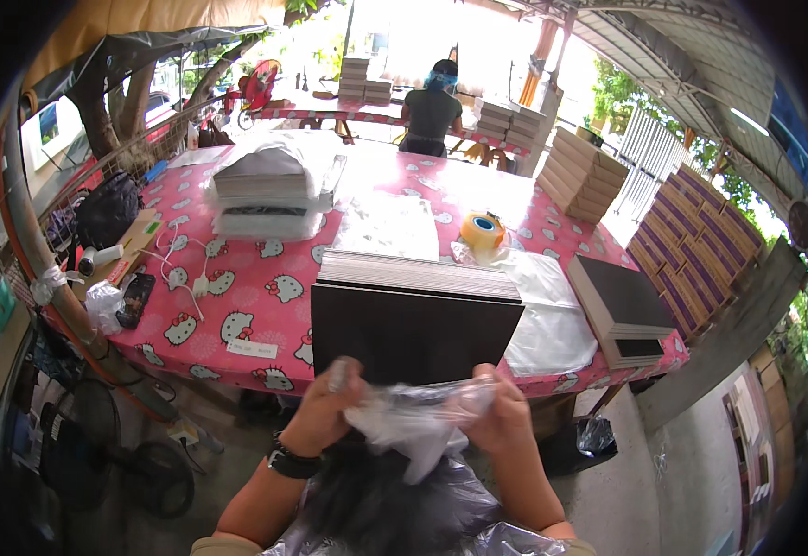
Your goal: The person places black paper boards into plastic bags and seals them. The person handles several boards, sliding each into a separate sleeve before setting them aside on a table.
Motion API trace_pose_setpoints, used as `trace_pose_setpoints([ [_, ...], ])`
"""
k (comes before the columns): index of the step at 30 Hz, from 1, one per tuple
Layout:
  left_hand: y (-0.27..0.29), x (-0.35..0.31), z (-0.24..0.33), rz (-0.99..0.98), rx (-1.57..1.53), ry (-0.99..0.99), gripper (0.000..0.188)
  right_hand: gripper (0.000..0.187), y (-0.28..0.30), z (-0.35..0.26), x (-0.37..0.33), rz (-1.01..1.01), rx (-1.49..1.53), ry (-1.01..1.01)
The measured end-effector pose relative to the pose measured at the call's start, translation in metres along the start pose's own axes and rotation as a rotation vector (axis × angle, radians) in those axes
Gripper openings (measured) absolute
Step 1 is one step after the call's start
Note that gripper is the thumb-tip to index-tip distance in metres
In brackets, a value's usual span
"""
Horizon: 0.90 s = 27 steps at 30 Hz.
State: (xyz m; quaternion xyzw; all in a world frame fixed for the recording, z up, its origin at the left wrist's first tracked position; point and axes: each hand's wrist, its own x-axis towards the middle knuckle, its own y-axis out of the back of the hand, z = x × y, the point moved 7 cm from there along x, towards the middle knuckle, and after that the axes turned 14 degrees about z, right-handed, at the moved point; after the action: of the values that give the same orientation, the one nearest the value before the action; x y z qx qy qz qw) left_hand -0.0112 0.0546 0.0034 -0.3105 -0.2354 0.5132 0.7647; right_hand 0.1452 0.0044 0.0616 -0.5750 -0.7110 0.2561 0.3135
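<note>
Between my two hands a clear plastic bag (413,417) is stretched, its lower part hanging down and smeared by motion. My left hand (328,403), with a dark band at its wrist, is closed on the bag's left edge. The right edge is pinched in my right hand (495,408). Just beyond the hands, a thick stack of sheets (413,278) with a black front face (413,329) stands at the table's near edge. Flat clear plastic bags (543,306) lie to its right. A roll of tape (483,230) sits behind it.
The table (237,324) has a pink patterned cover. Wrapped stacks (265,190) stand at left, a black-topped stack (622,301) at right. Cream boxes (580,176) and piled cartons (696,246) rise farther right. A person (432,111) is at a far table. A fan (116,454) stands lower left.
</note>
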Motion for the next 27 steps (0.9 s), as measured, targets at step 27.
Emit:
trace_pose_setpoints([
  [27,-0.041,-0.051,0.029,-0.229,0.640,-0.111,0.032,0.015,-0.059,-0.005,-0.012,-0.266,-1.282,0.121],
])
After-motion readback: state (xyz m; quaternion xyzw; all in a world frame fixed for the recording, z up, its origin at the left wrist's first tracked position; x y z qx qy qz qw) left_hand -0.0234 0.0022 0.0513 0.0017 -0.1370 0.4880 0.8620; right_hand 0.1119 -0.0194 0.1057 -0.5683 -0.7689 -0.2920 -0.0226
